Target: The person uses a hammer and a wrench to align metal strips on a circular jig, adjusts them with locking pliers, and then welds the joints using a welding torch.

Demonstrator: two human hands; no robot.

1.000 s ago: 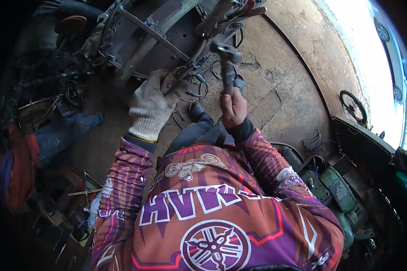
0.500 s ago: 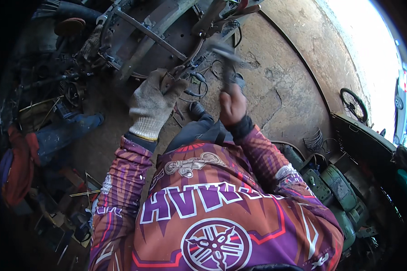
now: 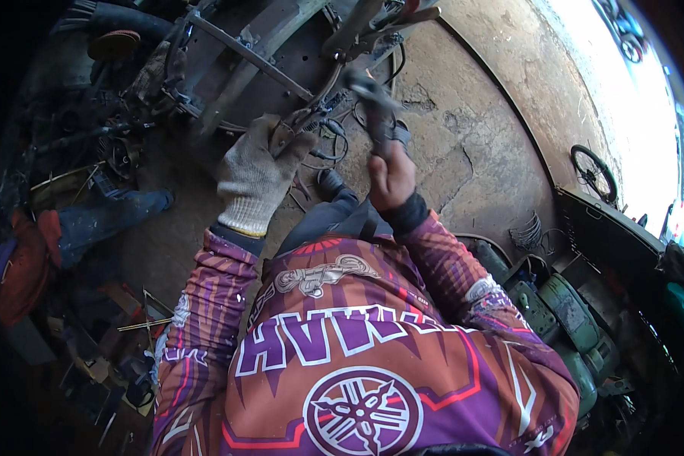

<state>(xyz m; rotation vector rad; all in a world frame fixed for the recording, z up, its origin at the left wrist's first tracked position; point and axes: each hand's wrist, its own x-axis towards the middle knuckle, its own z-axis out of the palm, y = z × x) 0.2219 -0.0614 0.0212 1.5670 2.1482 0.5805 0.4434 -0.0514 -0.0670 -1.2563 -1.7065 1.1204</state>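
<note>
My left hand [image 3: 256,173], in a pale knitted work glove, is closed at the edge of a metal frame [image 3: 254,57]. Its fingers are around a dark, brownish piece that I cannot make out. My bare right hand [image 3: 392,176] grips a hammer [image 3: 378,121] by its handle. The hammer's head is raised near the frame's right end and blurred by motion. Beyond my left hand, a dark cable [image 3: 345,144] loops on the ground. The frame has flat bars and a curved rim over a dark round plate.
A person in blue jeans [image 3: 118,220] and a red garment is at the left. Scrap and tools [image 3: 102,365] clutter the lower left. Green metal machinery [image 3: 566,311] stands at the right, with a small spoked wheel [image 3: 593,175] farther off. The concrete floor [image 3: 463,129] is cracked.
The hammer's head has shifted slightly and tilted while my right hand stays in nearly the same place. My left hand keeps its hold. The person at the left has moved a little.
</note>
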